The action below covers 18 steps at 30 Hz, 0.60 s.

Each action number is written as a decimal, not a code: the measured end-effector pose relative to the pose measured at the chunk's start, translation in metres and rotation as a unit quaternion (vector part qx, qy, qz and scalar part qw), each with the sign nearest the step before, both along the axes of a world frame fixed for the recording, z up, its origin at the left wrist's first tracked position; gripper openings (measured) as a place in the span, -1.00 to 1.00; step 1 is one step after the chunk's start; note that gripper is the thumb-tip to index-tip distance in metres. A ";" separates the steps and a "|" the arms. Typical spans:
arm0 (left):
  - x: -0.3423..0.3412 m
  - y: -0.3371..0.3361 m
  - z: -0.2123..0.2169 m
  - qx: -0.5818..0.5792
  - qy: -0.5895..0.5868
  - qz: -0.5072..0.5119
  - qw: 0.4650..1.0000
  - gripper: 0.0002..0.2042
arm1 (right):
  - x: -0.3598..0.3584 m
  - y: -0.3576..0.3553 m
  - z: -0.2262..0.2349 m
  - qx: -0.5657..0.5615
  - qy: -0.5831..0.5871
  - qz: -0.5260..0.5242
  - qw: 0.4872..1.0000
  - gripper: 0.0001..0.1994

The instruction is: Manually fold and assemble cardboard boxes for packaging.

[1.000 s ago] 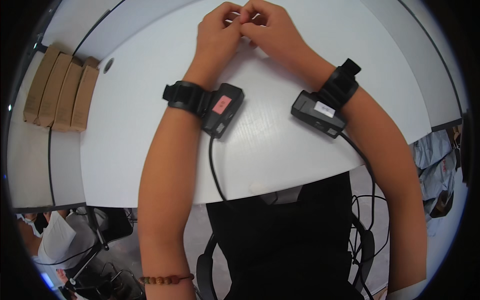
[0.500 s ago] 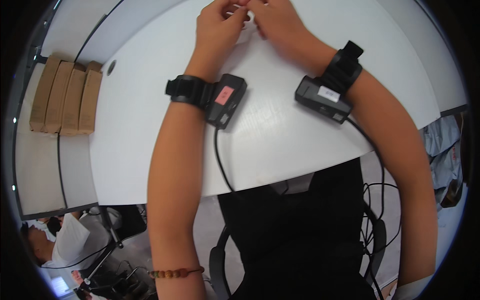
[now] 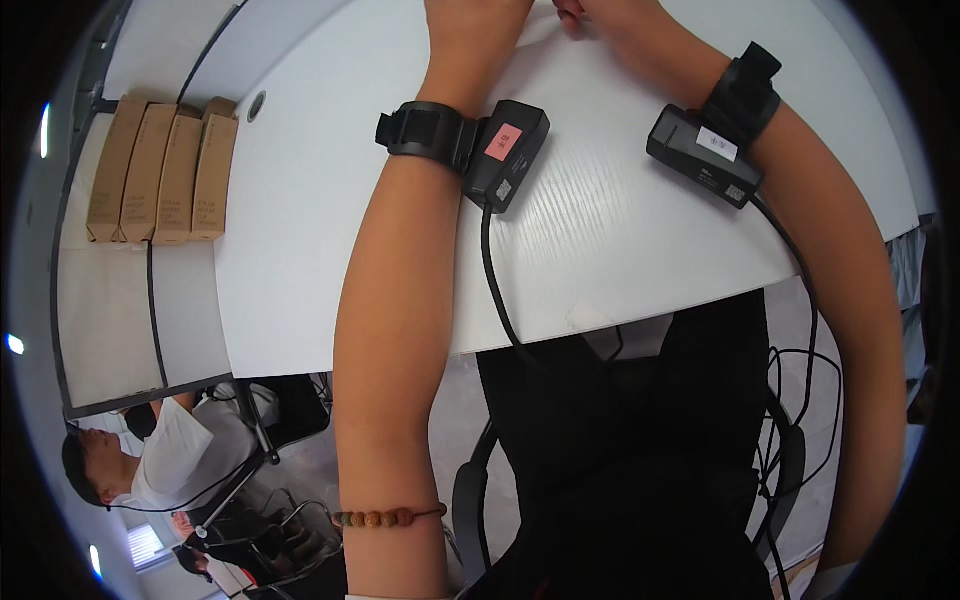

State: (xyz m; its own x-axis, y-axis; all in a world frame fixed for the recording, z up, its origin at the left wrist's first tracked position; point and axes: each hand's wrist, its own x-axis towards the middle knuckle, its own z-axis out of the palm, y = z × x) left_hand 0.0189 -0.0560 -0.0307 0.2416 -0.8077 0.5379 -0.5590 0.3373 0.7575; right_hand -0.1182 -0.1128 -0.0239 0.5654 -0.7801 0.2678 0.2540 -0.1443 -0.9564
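My left hand [image 3: 478,35] reaches past the top edge over the white table [image 3: 560,240]; its fingers are cut off from sight. Close on its right, my right hand [image 3: 612,22] is also partly cut off. A few of its fingertips show, curled inward, and whatever they hold, if anything, is hidden. On my left wrist a black strap [image 3: 425,132] carries a black box [image 3: 507,155] with a pink label. A similar black box [image 3: 703,155] with a white label is strapped to my right wrist. Black cables run from both boxes toward me.
Several brown cardboard boxes [image 3: 165,172] stand in a row by the partition at the left. A round cable hole [image 3: 257,106] is in the table's far left part. Another person [image 3: 180,450] sits at the lower left. Chair armrests [image 3: 470,505] flank my lap; loose cables [image 3: 800,420] hang at the right.
The view has shifted, so both hands and forearms sit higher and further right. Fingertips seen close together at the top edge before are now mostly out of the picture.
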 end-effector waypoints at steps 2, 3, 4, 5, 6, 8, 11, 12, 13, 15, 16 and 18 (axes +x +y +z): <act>-0.001 0.002 0.005 -0.053 -0.066 0.028 0.996 -0.84 | 0.007 -0.002 0.000 0.049 -0.011 0.013 0.999 -0.80; 0.000 0.004 0.008 -0.108 -0.133 0.057 0.984 -0.83 | 0.010 -0.004 0.000 0.095 -0.023 0.027 0.995 -0.79; 0.001 0.005 0.011 -0.083 -0.148 0.075 0.983 -0.84 | 0.008 -0.007 -0.004 0.097 -0.045 0.056 0.993 -0.77; 0.006 0.007 0.013 -0.080 -0.148 0.077 0.983 -0.84 | 0.010 -0.005 -0.002 0.100 -0.045 0.058 0.992 -0.77; 0.010 0.010 0.015 -0.088 -0.191 0.080 0.974 -0.84 | 0.011 -0.003 0.000 0.105 -0.035 0.056 0.992 -0.77; 0.009 0.010 0.016 -0.113 -0.212 0.057 0.969 -0.85 | 0.011 -0.001 0.003 0.111 -0.022 0.051 0.992 -0.76; 0.004 0.004 0.016 -0.103 -0.232 0.054 0.966 -0.86 | 0.004 -0.008 0.001 0.109 0.000 0.037 0.993 -0.76; 0.002 0.001 0.015 -0.103 -0.231 0.049 0.966 -0.86 | 0.003 -0.015 -0.005 0.107 -0.017 0.052 0.993 -0.76; 0.000 -0.003 0.014 -0.103 -0.229 0.044 0.967 -0.86 | -0.001 -0.022 -0.010 0.106 -0.033 0.065 0.992 -0.75; 0.007 0.004 0.015 -0.120 -0.237 0.060 0.962 -0.86 | 0.007 -0.015 -0.004 0.124 -0.039 0.084 0.988 -0.75; 0.009 0.006 0.014 -0.119 -0.238 0.062 0.962 -0.86 | 0.010 -0.014 -0.003 0.140 -0.044 0.097 0.984 -0.74; 0.013 0.009 0.015 -0.141 -0.249 0.068 0.956 -0.85 | 0.014 -0.013 -0.003 0.150 -0.049 0.113 0.981 -0.73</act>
State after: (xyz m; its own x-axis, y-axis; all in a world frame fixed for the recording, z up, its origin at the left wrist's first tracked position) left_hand 0.0320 -0.0471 -0.0161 -0.0083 -0.5931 0.8051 -0.8795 0.3875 0.2764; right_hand -0.1041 -0.1263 -0.0273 0.7160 -0.6898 0.1072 0.3394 0.2098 -0.9170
